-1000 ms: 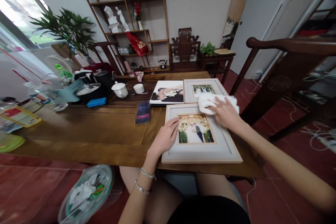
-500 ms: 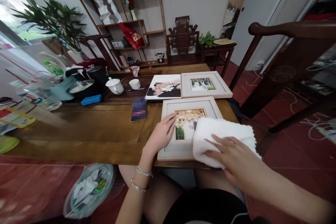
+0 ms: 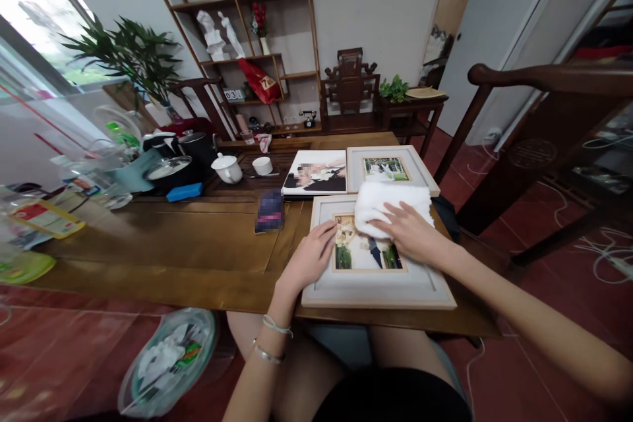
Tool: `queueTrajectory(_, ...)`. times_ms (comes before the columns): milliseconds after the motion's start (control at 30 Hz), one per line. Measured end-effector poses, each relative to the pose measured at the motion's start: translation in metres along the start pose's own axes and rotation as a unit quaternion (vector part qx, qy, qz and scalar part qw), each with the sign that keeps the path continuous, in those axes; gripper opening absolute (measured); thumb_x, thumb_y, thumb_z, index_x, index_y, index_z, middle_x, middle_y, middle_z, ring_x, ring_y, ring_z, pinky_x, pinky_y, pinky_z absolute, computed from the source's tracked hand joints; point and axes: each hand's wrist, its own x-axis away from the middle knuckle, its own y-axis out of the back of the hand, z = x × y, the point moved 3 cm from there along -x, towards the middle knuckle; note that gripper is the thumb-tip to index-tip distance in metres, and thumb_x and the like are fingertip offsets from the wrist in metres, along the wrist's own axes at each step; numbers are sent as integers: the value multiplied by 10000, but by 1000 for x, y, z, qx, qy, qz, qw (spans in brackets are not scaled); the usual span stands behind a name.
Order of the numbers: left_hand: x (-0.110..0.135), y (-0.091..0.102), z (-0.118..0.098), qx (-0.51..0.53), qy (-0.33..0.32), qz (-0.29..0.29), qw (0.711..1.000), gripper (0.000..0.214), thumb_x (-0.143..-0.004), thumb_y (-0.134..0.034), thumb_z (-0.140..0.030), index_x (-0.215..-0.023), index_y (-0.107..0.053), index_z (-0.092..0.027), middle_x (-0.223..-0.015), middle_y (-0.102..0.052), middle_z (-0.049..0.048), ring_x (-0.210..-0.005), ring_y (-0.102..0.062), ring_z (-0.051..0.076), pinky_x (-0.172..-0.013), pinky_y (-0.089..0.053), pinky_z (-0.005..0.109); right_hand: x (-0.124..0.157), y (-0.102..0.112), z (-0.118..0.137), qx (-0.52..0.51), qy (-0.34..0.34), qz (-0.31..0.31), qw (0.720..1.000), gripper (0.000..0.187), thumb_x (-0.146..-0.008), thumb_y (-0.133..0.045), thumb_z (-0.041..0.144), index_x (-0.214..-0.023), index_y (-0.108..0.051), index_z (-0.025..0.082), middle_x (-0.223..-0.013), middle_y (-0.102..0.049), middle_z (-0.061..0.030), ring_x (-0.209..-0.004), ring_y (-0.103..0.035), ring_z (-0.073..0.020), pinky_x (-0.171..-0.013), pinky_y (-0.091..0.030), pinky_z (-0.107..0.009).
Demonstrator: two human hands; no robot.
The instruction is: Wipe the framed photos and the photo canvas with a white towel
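A photo frame (image 3: 380, 283) with pale wood edges and a grey mat lies flat at the table's near edge. My left hand (image 3: 310, 254) rests on its left side, fingers stretched out and tips at the picture's left edge. Under my right hand (image 3: 408, 231) is a folded white towel (image 3: 390, 198), pressed against the frame's upper right part and covering a corner of the picture. Behind it lie a second pale-framed photo (image 3: 422, 171), partly overlapped by the towel, and a photo panel (image 3: 316, 171) with no wide border.
A dark pixelated phone-like item (image 3: 270, 211) lies left of the frame. Further left are a white cup (image 3: 262, 165), a lidded teapot (image 3: 227, 169) and a blue block (image 3: 184, 192). A wooden chair (image 3: 534, 151) stands at right. A lined bin (image 3: 168, 356) sits below the table.
My right hand has pushed the towel away from me and slightly left, up the frame, uncovering its lower right part. My left hand stays on the frame's left side. The view has tilted slightly.
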Motion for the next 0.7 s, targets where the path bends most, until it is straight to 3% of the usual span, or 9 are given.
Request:
queueTrajectory(200, 0, -1, 1, 1, -1, 2, 1000, 386, -975, -360, -249, -1336, -490, -207, -1416, -481, 83, -1330, -423, 214, -1116, -377, 435, 74, 33, 72, -122, 58, 34, 990, 724, -684, -494, 15, -1361, -478, 270, -1380, -525, -101, -1302, -428, -289, -1052, -349, -497)
queueTrajectory(333, 0, 0, 0, 1, -2, 2, 1000, 383, -982, -343, -253, -1332, -492, -205, -1418, -479, 81, -1333, -420, 210, -1120, -372, 428, 88, 41, 104, -163, 91, 49, 981, 705, -672, -544, 70, -1320, -504, 343, -1514, -353, -24, -1367, -328, -307, -1088, -295, -539)
queueTrajectory(433, 0, 0, 0, 1, -4, 3, 1000, 385, -982, -342, -254, -1332, -492, -198, -1418, -479, 81, -1331, -420, 206, -1128, -361, 418, 70, 28, 91, -143, 58, 43, 987, 682, -666, -562, 66, -1301, -532, 314, -1507, -367, -42, -1390, -277, -308, -1106, -254, -544)
queueTrajectory(567, 1, 1, -1, 2, 1, 4, 1000, 387, -980, -346, -261, -1331, -496, -196, -1422, -474, 76, -1331, -421, 207, -1128, -360, 415, 32, 8, 41, -51, -17, 5, 999, 607, -683, -546, 18, -1244, -591, 244, -1456, -438, -106, -1372, -308, -329, -1098, -249, -542)
queueTrajectory(700, 1, 1, -1, 1, 0, 2, 1000, 384, -978, -353, -267, -1322, -509, -199, -1415, -482, 78, -1322, -433, 209, -1122, -367, 417, -4, 3, 1, 2, -68, -36, 997, 627, -722, -478, -3, -1298, -542, 236, -1451, -446, -93, -1371, -307, -326, -1080, -264, -553)
